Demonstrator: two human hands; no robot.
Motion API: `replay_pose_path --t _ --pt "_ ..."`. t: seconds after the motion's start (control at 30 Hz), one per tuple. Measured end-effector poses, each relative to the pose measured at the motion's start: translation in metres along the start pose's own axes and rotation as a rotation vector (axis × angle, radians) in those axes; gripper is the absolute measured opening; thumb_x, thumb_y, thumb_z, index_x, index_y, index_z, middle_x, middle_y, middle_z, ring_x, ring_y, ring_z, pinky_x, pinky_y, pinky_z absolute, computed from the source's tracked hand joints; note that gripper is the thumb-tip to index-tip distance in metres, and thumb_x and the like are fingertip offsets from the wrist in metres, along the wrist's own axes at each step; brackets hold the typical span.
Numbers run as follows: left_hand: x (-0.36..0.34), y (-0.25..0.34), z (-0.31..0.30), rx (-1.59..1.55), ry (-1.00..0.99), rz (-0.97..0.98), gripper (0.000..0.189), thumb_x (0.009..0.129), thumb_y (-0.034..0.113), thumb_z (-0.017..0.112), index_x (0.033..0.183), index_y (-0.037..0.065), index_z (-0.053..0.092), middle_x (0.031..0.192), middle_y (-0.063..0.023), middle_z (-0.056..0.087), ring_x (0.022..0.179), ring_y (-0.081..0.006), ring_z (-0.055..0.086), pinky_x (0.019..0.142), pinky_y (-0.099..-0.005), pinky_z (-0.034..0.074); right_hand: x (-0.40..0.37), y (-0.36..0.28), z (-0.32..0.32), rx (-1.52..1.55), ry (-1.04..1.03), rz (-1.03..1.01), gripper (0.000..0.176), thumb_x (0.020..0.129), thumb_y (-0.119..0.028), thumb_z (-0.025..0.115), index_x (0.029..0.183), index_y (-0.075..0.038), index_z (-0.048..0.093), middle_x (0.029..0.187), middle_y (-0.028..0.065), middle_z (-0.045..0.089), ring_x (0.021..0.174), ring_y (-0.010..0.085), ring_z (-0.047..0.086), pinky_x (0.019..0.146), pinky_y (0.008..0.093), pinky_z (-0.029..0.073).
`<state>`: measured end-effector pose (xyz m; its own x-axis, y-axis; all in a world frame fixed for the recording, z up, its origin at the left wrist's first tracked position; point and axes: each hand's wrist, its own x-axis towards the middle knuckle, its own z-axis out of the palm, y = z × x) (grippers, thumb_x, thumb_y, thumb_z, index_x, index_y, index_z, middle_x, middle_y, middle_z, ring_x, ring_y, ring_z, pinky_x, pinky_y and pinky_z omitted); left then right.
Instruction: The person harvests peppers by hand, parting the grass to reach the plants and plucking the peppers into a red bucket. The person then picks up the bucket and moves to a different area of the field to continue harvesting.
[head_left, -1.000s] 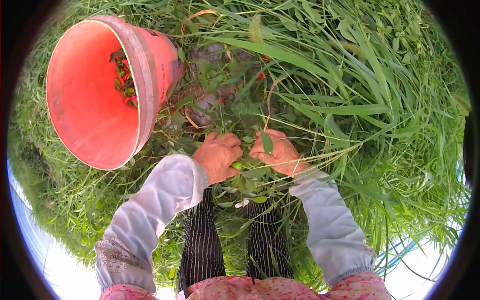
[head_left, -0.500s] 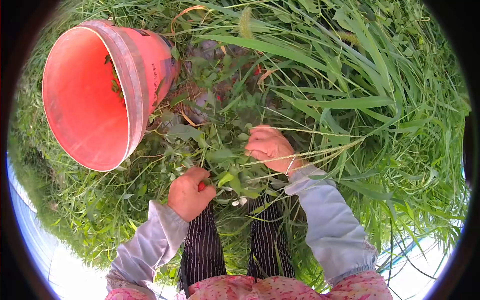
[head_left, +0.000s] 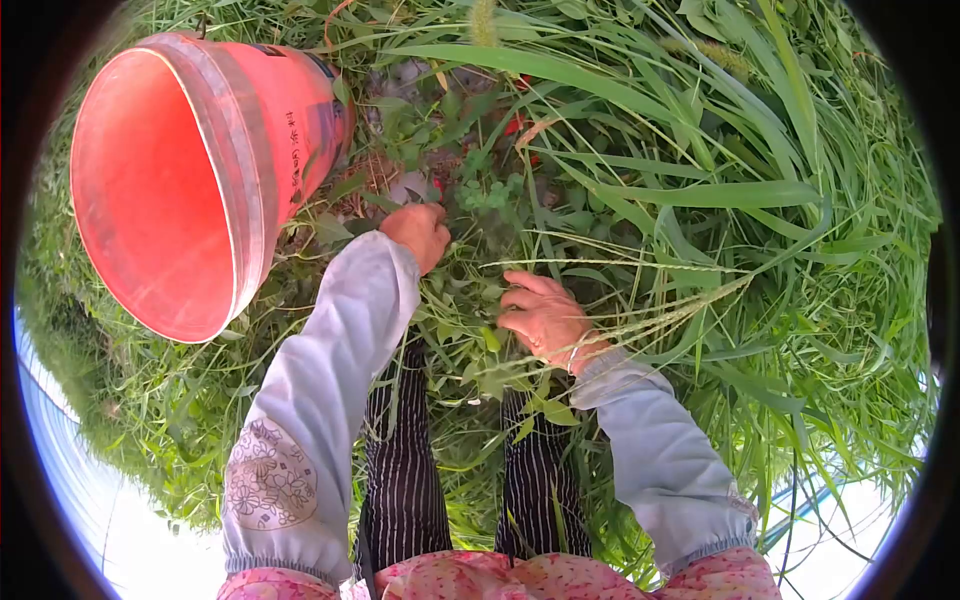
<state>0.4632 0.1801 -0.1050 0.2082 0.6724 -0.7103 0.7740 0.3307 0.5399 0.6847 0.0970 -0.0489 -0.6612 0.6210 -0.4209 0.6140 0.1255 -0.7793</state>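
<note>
My left hand (head_left: 418, 238) reaches into the low plants near the bucket, its fingers curled and their tips partly hidden, so I cannot make out what they hold. At the right of the leafy stems (head_left: 465, 300), my right hand (head_left: 545, 318) has its fingers apart, with nothing seen in them. Small red fruits (head_left: 514, 124) show among the leaves beyond my hands. A red bucket (head_left: 160, 190) lies tilted at the upper left with its mouth towards me.
Long grass blades (head_left: 720, 194) fill the right side, and thin seed stalks (head_left: 660, 315) cross over my right wrist. My legs in striped trousers (head_left: 405, 480) stand below my hands. Plastic sheeting shows at the lower corners.
My left hand has moved up and forward from near my knee into the plants; the red fruit seen in it before no longer shows. My right hand's fingers have spread. The view has shifted slightly.
</note>
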Motion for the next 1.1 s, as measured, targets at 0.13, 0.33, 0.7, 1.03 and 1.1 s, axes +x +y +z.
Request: replay_pose_path --t 0.13,0.33,0.7,1.03,1.1 --pt "-0.025 -0.027 0.035 -0.064 -0.019 -0.147 0.026 0.078 0.009 0.053 0.099 0.000 0.064 0.085 -0.0170 0.066 0.080 -0.0246 0.063 0.076 -0.0296 0.047 -0.007 0.011 0.007 -0.007 -0.050 0.039 0.021 0.064 -0.006 0.065 0.084 -0.012 0.066 0.104 0.0025 0.056 0.122 0.0261 0.040 0.097 0.0417 0.037" --pt "0.014 -0.072 0.046 -0.374 0.073 -0.294 0.020 0.077 0.015 0.054 0.089 0.004 0.066 0.071 -0.0098 0.063 0.063 -0.0201 0.058 0.063 -0.0318 0.046 -0.005 0.013 0.009 0.013 0.000 0.038 0.021 0.065 -0.007 0.064 0.085 -0.013 0.065 0.105 0.0025 0.056 0.121 0.0270 0.041 0.093 0.0427 0.040" --pt "0.099 -0.080 0.053 0.418 -0.139 0.003 0.014 0.075 0.018 0.058 0.084 0.010 0.066 0.087 -0.0133 0.065 0.081 -0.0299 0.063 0.071 -0.0399 0.049 0.001 0.002 0.023 0.011 0.046 0.132 0.022 0.062 -0.007 0.066 0.083 -0.015 0.065 0.106 0.0025 0.056 0.120 0.0274 0.042 0.092 0.0415 0.041" --pt "0.104 -0.083 0.062 0.298 -0.040 -0.053 0.019 0.078 0.020 0.061 0.086 0.002 0.062 0.079 -0.0147 0.062 0.066 -0.0230 0.060 0.062 -0.0301 0.046 0.008 -0.009 0.035 -0.020 0.150 0.162 0.021 0.062 -0.009 0.067 0.083 -0.015 0.066 0.103 0.0036 0.058 0.119 0.0283 0.043 0.091 0.0402 0.040" --pt "0.086 -0.083 0.051 -0.138 0.111 -0.106 0.019 0.078 0.018 0.062 0.087 0.001 0.061 0.079 -0.0125 0.063 0.066 -0.0204 0.059 0.062 -0.0298 0.046 0.008 -0.014 0.033 0.007 0.150 0.169 0.022 0.062 -0.010 0.067 0.084 -0.015 0.066 0.104 0.0049 0.059 0.118 0.0296 0.043 0.091 0.0421 0.039"
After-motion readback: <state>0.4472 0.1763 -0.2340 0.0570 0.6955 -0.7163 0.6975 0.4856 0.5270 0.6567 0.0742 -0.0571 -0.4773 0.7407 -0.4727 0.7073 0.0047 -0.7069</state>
